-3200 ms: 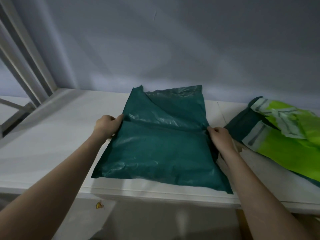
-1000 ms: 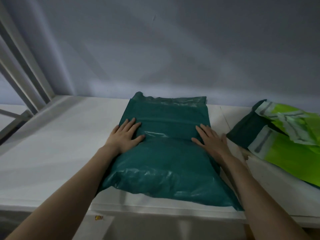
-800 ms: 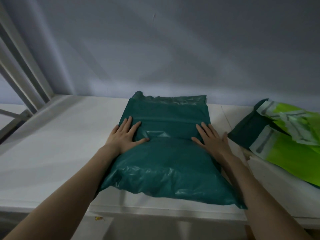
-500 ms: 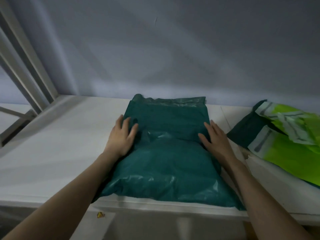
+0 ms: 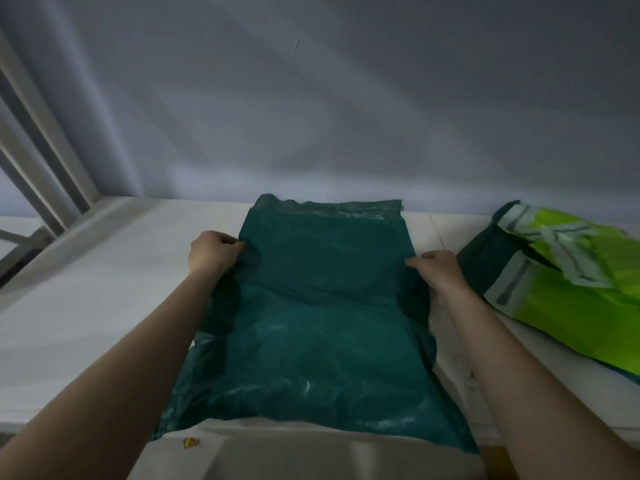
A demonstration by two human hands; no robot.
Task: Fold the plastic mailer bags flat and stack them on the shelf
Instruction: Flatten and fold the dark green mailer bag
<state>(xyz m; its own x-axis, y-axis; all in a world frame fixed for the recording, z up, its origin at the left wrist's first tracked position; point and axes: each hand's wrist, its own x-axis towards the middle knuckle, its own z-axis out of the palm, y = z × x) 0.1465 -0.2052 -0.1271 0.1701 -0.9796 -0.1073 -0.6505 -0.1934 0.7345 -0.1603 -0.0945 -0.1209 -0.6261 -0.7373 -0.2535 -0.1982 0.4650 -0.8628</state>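
A dark green plastic mailer bag [image 5: 322, 327] lies on the white shelf [image 5: 97, 292], its far end near the wall and its near end hanging a little over the front edge. My left hand [image 5: 213, 252] pinches the bag's left edge about a third of the way down. My right hand [image 5: 438, 271] grips the right edge at the same level. The bag looks puffy below my hands, with a crease running across between them.
A pile of bright green mailer bags [image 5: 581, 285] with grey-white strips lies on the shelf at the right, over a dark green one. A grey wall [image 5: 329, 116] backs the shelf. Slanted metal frame bars [image 5: 38, 161] stand at the far left.
My hands were pressing flat on top of the bag. They have slid outward and closed on its left and right edges. The view is slightly blurred from motion.
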